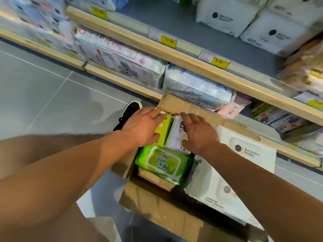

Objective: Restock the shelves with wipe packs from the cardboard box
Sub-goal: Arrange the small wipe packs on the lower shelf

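**Hands bracketing two upright packs in the box**

At frame centre, the left hand (145,126) pressed flat on a green pack (163,131) and the right hand (197,133) on a white pack (175,135), fingers spread, not closed. Both packs stood on edge in the cardboard box (157,203), long axes toward the shelves (192,55) above.

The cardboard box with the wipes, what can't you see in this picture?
- Head view: the cardboard box bottom, hidden by packs.
- The upright green pack and white pack, partly covered by the left hand and right hand.
- Top-left shelf packs, blurred.
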